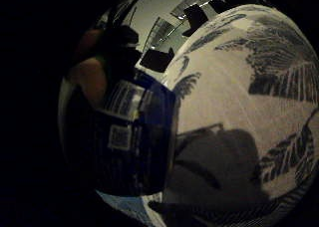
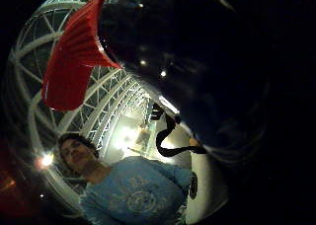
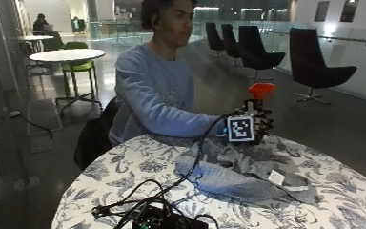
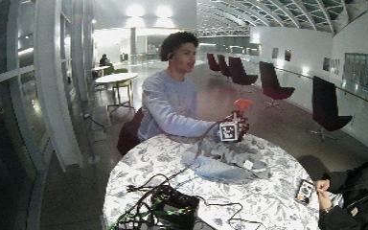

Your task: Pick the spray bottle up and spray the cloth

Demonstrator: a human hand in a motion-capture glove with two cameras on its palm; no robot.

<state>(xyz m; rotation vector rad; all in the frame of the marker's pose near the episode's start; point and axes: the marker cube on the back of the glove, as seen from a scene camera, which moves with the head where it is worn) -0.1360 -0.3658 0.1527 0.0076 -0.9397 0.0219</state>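
Currently the gloved right hand is gripping the spray bottle upright just above the cloth; spraying is remaining.

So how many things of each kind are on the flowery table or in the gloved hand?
Dark blue plastic spray bottle with a red-orange top, gripped by the black-gloved right hand: 1
Crumpled grey cloth: 1
Black box with tangled cables: 1
Phone: 1
Total: 4
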